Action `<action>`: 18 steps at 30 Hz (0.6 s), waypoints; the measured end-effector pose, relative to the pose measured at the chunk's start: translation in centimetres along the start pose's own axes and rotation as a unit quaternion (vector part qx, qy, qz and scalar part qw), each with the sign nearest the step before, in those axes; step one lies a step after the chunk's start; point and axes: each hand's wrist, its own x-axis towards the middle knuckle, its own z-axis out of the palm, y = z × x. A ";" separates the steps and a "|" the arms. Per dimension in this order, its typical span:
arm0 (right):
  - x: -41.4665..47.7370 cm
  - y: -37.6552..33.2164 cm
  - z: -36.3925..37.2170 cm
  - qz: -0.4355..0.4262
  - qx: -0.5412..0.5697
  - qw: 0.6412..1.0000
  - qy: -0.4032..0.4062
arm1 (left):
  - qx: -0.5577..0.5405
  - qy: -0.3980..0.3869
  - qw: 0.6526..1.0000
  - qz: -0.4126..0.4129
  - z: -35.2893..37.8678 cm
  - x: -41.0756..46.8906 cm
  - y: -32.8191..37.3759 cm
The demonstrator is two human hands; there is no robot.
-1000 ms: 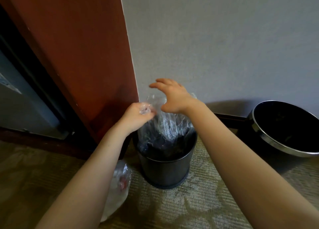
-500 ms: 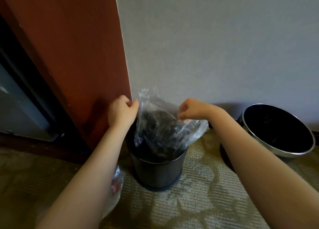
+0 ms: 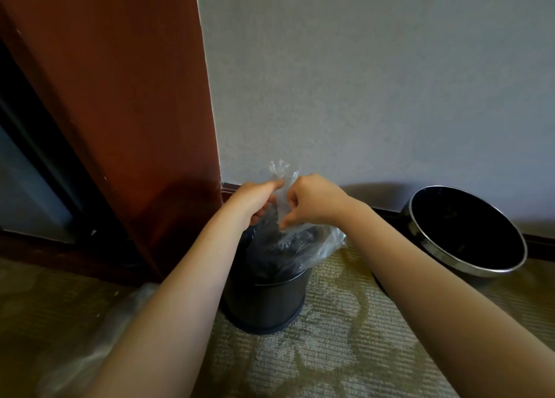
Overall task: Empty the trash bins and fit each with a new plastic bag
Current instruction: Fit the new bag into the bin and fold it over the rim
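A small dark round trash bin point(image 3: 265, 301) stands on the carpet by the wall corner. A clear plastic bag point(image 3: 312, 244) sits in its mouth, with crumpled film rising above the rim and spilling over the right side. My left hand point(image 3: 255, 199) and my right hand point(image 3: 315, 201) are close together above the bin, both pinching the bag's upper edge. A second dark bin with a metal rim point(image 3: 468, 232) stands tilted against the wall to the right, with no bag visible in it.
A reddish wooden panel point(image 3: 120, 97) stands left of the bin, with a dark door frame beyond it. A filled clear bag point(image 3: 99, 346) lies on the patterned carpet point(image 3: 330, 352) under my left forearm. The grey wall point(image 3: 360, 82) is right behind the bins.
My hands were spread to either side of the bag's mouth half a second ago. They have come together at the middle, gathering the bag's top edge above the bin.
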 end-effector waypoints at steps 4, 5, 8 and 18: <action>-0.3 0.3 0.3 -0.004 0.005 1.000 0.007 | 0.039 -0.022 0.999 0.016 0.4 0.1 -0.2; -0.4 0.5 0.3 -0.002 0.012 1.000 0.006 | 0.048 -0.023 0.998 0.025 0.5 0.2 -0.3; -0.3 1.3 0.3 0.011 0.092 0.996 0.008 | 0.061 0.035 0.996 0.063 -0.2 0.7 -0.7; 0.8 2.8 1.0 0.105 0.245 0.964 0.018 | 0.375 0.286 0.879 0.069 -6.1 -0.7 -2.5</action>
